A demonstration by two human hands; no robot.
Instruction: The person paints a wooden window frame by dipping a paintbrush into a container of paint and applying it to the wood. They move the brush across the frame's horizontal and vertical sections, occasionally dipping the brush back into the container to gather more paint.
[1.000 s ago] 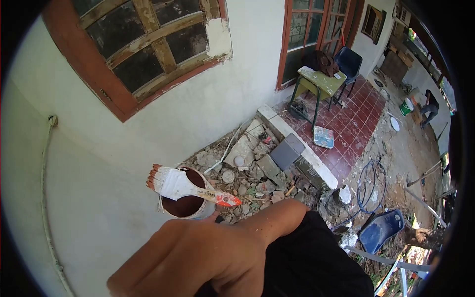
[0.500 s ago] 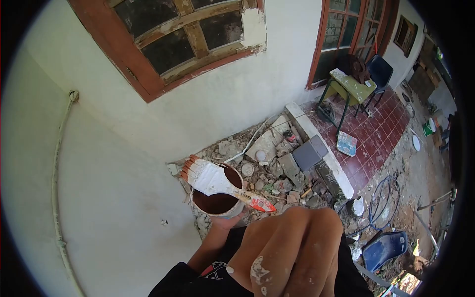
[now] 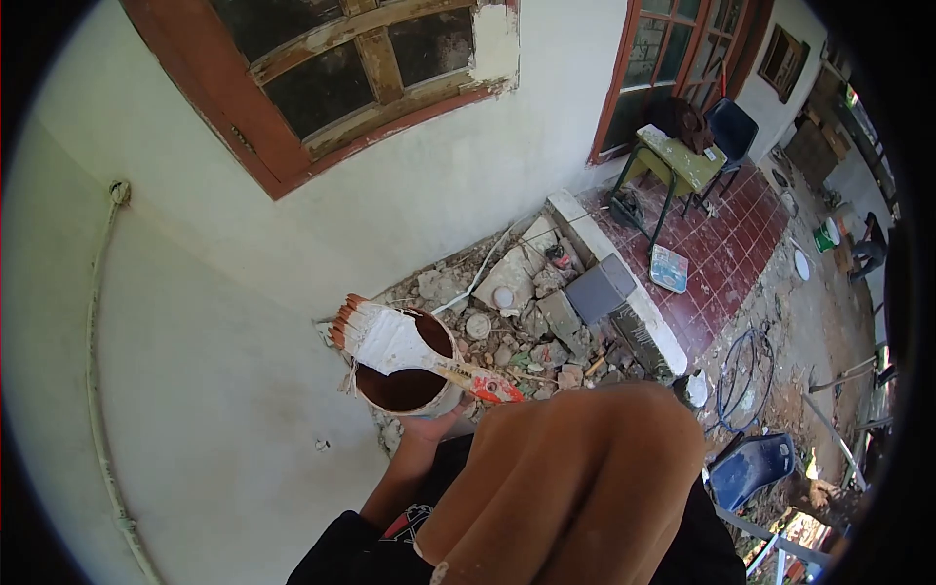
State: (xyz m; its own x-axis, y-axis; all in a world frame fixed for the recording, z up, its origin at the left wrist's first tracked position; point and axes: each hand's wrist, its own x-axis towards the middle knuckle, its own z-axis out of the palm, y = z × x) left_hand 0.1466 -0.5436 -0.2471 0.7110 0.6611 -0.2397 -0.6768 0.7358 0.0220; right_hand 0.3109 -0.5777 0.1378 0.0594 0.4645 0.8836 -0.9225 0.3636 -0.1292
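My left hand (image 3: 436, 422) is closed around the lower side of a round paint can (image 3: 450, 398). Its mouth shows a dark reddish-brown inside. A wide paintbrush (image 3: 390, 341) lies across the rim, coated white on its middle, with brown-tipped bristles past the left edge and a red-marked handle to the right. Very close to the camera, my right hand (image 3: 575, 468) fills the lower middle, its fingers bent and pressed together. The fingertips are hidden, so whatever they grip cannot be made out. White paint specks mark this hand.
A white wall (image 3: 244, 322) with a pipe (image 3: 95, 361) and a reddish wooden window frame (image 3: 249, 136) stand close by. Below lie broken rubble (image 3: 556, 341) and a grey box (image 3: 600, 290). Beyond are a small table (image 3: 682, 161), a blue chair (image 3: 751, 473) and a hose (image 3: 746, 380).
The view has shifted slightly, so the surroundings sit further left. My right hand appears larger, with its fingers bent differently. The can and brush remain with my left hand.
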